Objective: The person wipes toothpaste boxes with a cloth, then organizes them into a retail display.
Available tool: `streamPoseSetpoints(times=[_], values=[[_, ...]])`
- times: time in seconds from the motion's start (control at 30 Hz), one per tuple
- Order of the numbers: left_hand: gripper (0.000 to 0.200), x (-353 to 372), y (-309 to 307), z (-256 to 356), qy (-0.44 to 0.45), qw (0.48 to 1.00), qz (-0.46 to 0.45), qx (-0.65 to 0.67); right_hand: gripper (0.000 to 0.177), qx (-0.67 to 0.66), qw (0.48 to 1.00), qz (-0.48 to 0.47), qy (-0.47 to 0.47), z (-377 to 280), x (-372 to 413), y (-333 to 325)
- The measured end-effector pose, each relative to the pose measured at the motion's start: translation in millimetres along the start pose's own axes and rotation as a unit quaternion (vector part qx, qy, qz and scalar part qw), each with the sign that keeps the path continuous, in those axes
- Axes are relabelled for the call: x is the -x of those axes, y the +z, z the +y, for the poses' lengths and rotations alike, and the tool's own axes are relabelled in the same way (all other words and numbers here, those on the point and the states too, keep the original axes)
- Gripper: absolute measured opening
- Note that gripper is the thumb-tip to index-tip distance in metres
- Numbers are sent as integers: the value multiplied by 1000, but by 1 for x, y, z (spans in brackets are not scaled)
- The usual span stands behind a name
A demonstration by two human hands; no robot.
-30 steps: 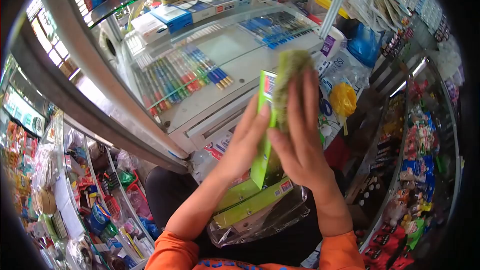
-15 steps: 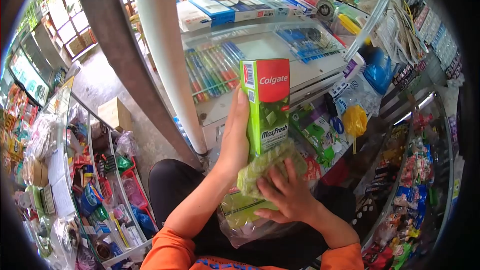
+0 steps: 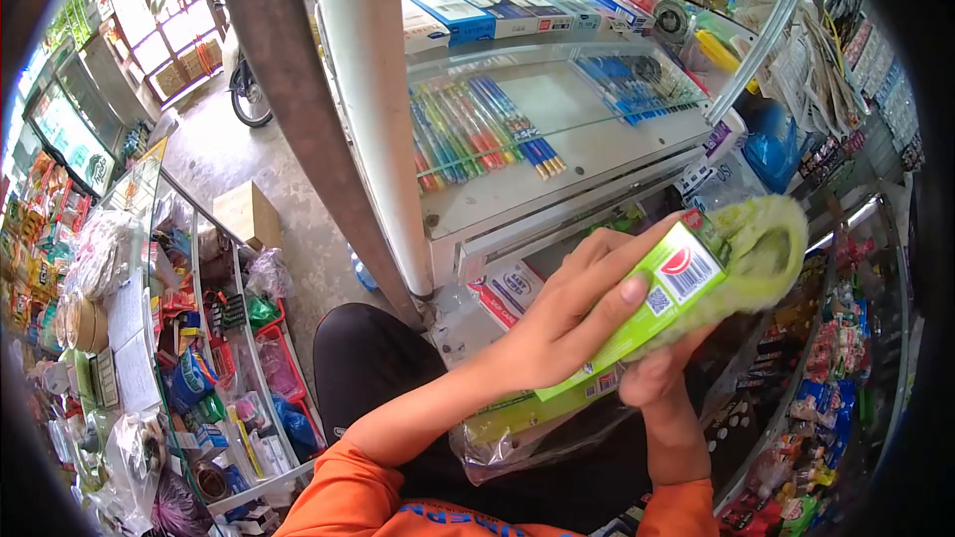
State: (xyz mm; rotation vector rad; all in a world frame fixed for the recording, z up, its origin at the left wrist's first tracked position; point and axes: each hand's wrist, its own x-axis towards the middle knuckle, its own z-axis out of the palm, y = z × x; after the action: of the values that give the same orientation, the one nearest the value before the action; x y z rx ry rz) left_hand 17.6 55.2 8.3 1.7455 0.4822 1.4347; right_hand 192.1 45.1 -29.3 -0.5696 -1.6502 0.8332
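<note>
My left hand (image 3: 582, 313) grips a green toothpaste box (image 3: 662, 288) from its left side, thumb on the face near the barcode. The box lies tilted, its barcode end up to the right. A fuzzy green cloth (image 3: 771, 259) is at that end, partly blurred. Under the box is my right hand (image 3: 662, 368), its fingers mostly hidden by the box and cloth. More green boxes in clear plastic (image 3: 517, 418) lie on my lap below.
Ahead stands a glass case (image 3: 557, 189) with colored pens (image 3: 477, 129). A metal post (image 3: 298, 109) rises left of it. Left are a goods-filled case (image 3: 224, 378) and a cardboard box (image 3: 247, 214). Packets (image 3: 826, 378) fill the right case. A baby wipes pack (image 3: 512, 288) lies ahead.
The toothpaste box has tipped from upright to slanting right, with its barcode end showing. Both hands and the cloth have shifted right; my right hand is now beneath the box. The view has shifted.
</note>
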Motion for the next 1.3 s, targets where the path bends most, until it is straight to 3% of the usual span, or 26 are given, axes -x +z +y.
streamPoseSetpoints(times=[0.07,0.1,0.17,0.2,0.3,0.37,0.4,0.43,0.5,0.53,0.57,0.63,0.67,0.7,0.73,0.8,0.9,0.97,1.03,1.07,1.17,1.2,1.23,1.3], values=[[57,3,-5,5,-23,997,44,65,118,46,982,-181,21,11,7,1],[57,4,-9,6,-24,997,49,62,115,359,903,-235,-16,15,35,-4],[60,4,-19,11,-71,978,172,98,111,374,851,-368,-9,32,67,-4],[61,2,-24,23,-82,964,212,137,111,367,849,-379,-17,29,65,1],[61,2,-35,25,-36,969,233,71,103,292,850,-438,21,20,57,15],[60,0,-34,16,-13,971,217,101,96,319,857,-405,7,24,61,14],[60,-1,-33,14,-21,971,208,117,102,362,832,-413,-73,33,65,4],[59,-2,-32,13,-29,971,195,133,102,363,832,-412,-78,38,64,-3],[58,2,-24,12,-22,995,72,58,108,345,907,-218,-104,40,56,-10],[57,1,-12,8,-9,993,63,103,109,226,945,-223,-76,37,45,-13],[57,1,-6,7,-7,994,40,98,106,140,982,-93,-83,28,33,-3],[56,-1,0,8,-3,995,-2,102,99,147,987,-44,-51,12,19,-10],[56,-2,5,8,-2,994,-5,105,98,7,988,153,3,-14,-6,7],[56,-1,10,7,14,995,-6,96,98,-135,929,341,53,-29,-19,15],[56,-1,13,6,31,996,-6,85,98,-133,929,343,49,-26,-14,11],[56,4,15,1,16,995,23,95,99,22,972,233,33,3,19,-3],[59,5,9,4,-7,979,116,167,101,247,968,52,18,37,73,-18],[58,4,-5,10,-28,977,176,119,114,145,986,-74,42,33,84,-8],[63,0,-15,11,-49,970,191,141,126,-40,985,-127,111,31,100,3],[67,-1,-15,12,-48,971,189,135,132,-17,981,-183,60,26,93,6],[77,-6,-9,5,-60,977,161,129,129,-21,983,-169,62,16,83,11],[76,-6,-9,2,-51,986,150,44,119,-12,984,-170,57,18,83,1],[74,-7,-7,2,-40,990,133,-40,114,65,988,-137,35,15,78,-2],[72,-6,-2,12,-65,994,84,-38,102,185,982,-39,5,0,47,-4]])
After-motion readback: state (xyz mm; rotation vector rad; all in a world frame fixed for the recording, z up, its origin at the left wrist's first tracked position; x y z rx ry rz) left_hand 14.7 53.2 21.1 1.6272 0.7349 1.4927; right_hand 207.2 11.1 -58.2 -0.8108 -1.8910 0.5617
